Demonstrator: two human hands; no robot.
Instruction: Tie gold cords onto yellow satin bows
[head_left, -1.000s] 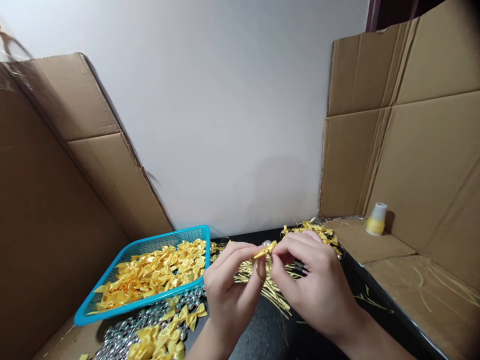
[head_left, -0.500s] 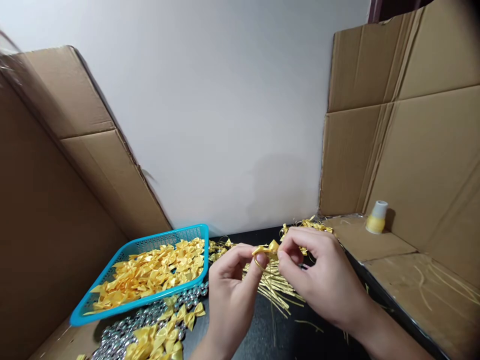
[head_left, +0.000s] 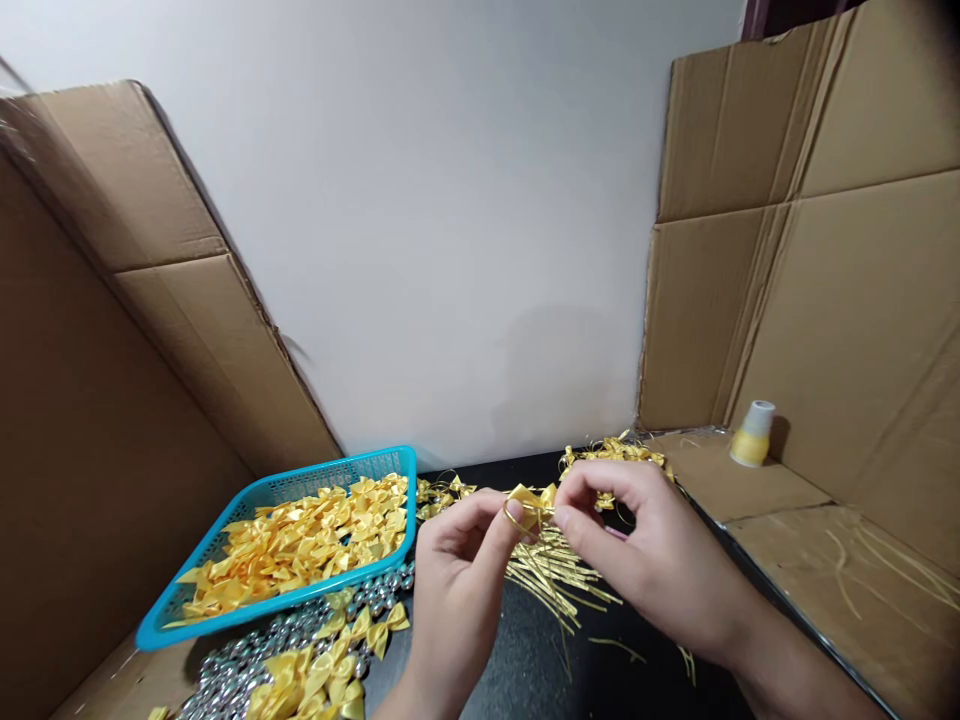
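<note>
Fingers (head_left: 583,532) of the left hand (head_left: 459,575) and right hand (head_left: 649,545) pinch opposite sides of one shiny yellow bow (head_left: 525,497). One holey blue plastic basket (head_left: 412,500), left of them, holds many soft bows (head_left: 307,540).

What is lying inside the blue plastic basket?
The blue plastic basket holds heaped yellow ribbon bows; they cover most of its bottom, so anything beneath them cannot be seen.
</note>
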